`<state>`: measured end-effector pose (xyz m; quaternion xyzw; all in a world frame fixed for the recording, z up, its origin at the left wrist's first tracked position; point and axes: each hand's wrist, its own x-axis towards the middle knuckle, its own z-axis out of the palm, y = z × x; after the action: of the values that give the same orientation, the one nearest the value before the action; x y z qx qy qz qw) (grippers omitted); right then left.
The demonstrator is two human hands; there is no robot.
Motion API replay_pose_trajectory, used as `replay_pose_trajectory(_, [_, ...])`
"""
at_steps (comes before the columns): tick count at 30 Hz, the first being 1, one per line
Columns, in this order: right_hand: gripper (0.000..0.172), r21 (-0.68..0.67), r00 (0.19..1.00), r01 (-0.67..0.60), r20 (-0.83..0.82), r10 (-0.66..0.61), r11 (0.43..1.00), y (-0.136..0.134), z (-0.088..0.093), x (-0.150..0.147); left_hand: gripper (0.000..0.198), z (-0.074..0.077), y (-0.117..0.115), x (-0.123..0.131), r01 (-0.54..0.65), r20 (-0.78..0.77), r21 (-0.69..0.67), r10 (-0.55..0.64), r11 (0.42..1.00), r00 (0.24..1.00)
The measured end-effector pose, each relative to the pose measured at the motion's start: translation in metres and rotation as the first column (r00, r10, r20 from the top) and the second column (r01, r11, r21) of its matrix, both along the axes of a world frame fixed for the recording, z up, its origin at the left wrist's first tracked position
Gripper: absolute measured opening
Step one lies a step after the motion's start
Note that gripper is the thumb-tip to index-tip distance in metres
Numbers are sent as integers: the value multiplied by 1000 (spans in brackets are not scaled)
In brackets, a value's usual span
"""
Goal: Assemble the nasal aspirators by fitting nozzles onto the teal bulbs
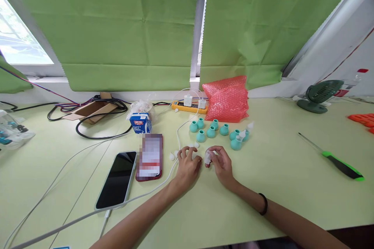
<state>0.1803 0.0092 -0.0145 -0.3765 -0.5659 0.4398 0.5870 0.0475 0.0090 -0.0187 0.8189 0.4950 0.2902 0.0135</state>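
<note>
My right hand (223,163) pinches a small translucent white plastic piece (207,157) between thumb and fingers, just above the table. To its left, my left hand (187,168) rests on the tabletop with bent fingers spread apart. Small white round pieces (172,156) lie by its fingertips, some partly hidden beneath them. Beyond both hands stand several teal bulb-shaped pieces with open necks (210,132). At the right of that group, a teal bulb (236,144) has a whitish tip piece (241,135) at its neck, and another whitish tip (250,126) shows behind.
Left of my hands lie a red-cased phone (149,163) and a black-screened phone (117,181), with a white cable (152,190) running past. Behind are a milk carton (140,123), an orange power strip (187,107) and red bubble wrap (226,101). A screwdriver (340,163) and fan (321,95) sit right.
</note>
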Motion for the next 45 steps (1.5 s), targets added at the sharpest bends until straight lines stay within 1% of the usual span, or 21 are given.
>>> replay_pose_trajectory(6, [16,-64,996,-42,-78,37,997,-2,4,-3,19,0,2,0,107,50,-15,-106,994,993])
replay_pose_trajectory(8, [16,-71,995,-52,-85,46,996,-3,5,-4,18,1,2,0,115,48,-22,-114,993,992])
replay_pose_trajectory(14, [15,-3,995,-7,-97,7,1000,-1,5,-1,17,3,-3,2,3,3,-35,-3,999,1000])
replay_pose_trajectory(17, [15,-8,995,27,-98,-28,1000,0,4,0,18,4,-3,2,-11,-28,-33,10,999,1000])
replay_pose_trajectory(21, [15,-22,994,44,-103,-46,999,1,3,1,23,5,-2,1,-63,-17,-22,63,998,998])
replay_pose_trajectory(23, [14,-19,993,47,-108,-48,999,2,3,1,23,4,-2,1,-65,-32,-11,64,998,997])
replay_pose_trajectory(25, [14,-29,994,37,-106,-40,999,3,3,0,18,3,-3,1,-53,-55,-4,53,999,997])
replay_pose_trajectory(29, [16,-69,995,-18,-99,11,997,1,2,-2,18,-1,-2,1,-54,-45,8,54,999,998])
replay_pose_trajectory(31, [20,-78,994,-47,-98,40,996,-2,1,-4,20,-1,0,-1,-34,23,44,33,998,999])
replay_pose_trajectory(33, [23,-74,995,-67,-84,61,995,-7,0,-4,20,1,2,-4,13,132,89,-25,996,991])
replay_pose_trajectory(35, [22,-67,995,-82,-57,78,994,-10,-2,-5,16,6,2,-8,66,262,99,-90,993,961])
replay_pose_trajectory(36, [21,-66,995,-89,-46,86,994,-12,-3,-5,14,10,2,-11,79,333,77,-100,994,937])
replay_pose_trajectory(37, [21,-69,995,-99,-40,96,993,-12,-4,-5,12,13,0,-14,80,404,36,-88,996,911])
replay_pose_trajectory(39, [20,-88,992,-126,-42,123,988,-13,-4,-7,10,17,-7,-19,39,522,-83,10,996,853])
replay_pose_trajectory(40, [20,-103,989,-144,-46,140,984,-14,-3,-9,8,18,-11,-22,33,550,-138,49,990,833])
replay_pose_trajectory(42, [20,-140,983,-183,-52,177,973,-17,-1,-13,8,17,-22,-27,61,607,-225,91,973,789])
replay_pose_trajectory(45, [18,-163,970,-242,-36,240,956,-28,4,-21,16,14,-35,-32,102,710,-314,162,944,685])
